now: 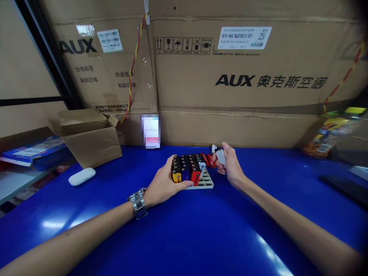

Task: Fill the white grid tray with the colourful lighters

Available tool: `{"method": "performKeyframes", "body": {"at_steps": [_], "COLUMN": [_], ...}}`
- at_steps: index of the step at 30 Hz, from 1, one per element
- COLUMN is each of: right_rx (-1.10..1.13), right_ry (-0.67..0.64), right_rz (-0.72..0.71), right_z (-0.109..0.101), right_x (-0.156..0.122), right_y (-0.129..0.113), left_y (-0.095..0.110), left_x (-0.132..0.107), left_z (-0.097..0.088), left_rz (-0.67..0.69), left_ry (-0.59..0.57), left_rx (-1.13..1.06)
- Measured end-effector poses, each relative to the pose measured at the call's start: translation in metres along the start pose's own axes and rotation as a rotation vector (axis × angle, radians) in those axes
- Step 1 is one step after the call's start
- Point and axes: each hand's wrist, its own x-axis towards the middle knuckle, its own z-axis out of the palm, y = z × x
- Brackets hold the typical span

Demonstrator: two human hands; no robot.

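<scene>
A pale slotted tray on the blue table holds several upright lighters, among them a yellow lighter, a dark blue lighter and a red lighter. Slots on its right side show bare. My left hand, with a metal watch at the wrist, wraps round the tray's left side, thumb along the front. To the right of the tray, my right hand is closed on a white lighter, raised a little above the table. Loose red lighters lie behind the tray, partly hidden.
Large cardboard boxes stand along the back. A small open carton and a white earbud case are at left. A phone with a blurred screen leans behind. On the right are a drink bottle and a dark flat object.
</scene>
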Motion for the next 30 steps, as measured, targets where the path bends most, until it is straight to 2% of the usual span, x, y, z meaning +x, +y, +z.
{"method": "performKeyframes", "body": {"at_steps": [3, 10, 13, 17, 20, 25, 30], "right_rx": [0.098, -0.113, -0.116, 0.030, 0.061, -0.115, -0.400], "right_ry": [-0.002, -0.080, -0.074, -0.150, -0.224, -0.261, -0.285], "right_rz": [-0.023, -0.189, -0.231, -0.158, -0.103, -0.176, -0.364], "right_z": [0.000, -0.002, -0.006, -0.008, -0.005, -0.002, 0.000], "right_x": [0.000, -0.005, -0.006, -0.008, -0.012, -0.015, -0.016], "right_y": [-0.002, -0.007, -0.006, -0.005, -0.006, -0.008, -0.012], "left_y": [0.000, -0.007, -0.010, -0.011, -0.010, -0.009, -0.010], "left_x": [0.001, 0.002, 0.003, 0.003, 0.002, 0.001, 0.002], "left_z": [0.000, 0.001, 0.001, 0.000, -0.001, -0.001, -0.001], "left_rz": [-0.025, -0.021, -0.015, -0.014, -0.028, -0.058, -0.079], "left_ry": [0.038, 0.043, 0.047, 0.042, 0.040, 0.028, 0.021], "left_rx": [0.018, -0.017, -0.018, 0.001, 0.020, 0.036, 0.028]}}
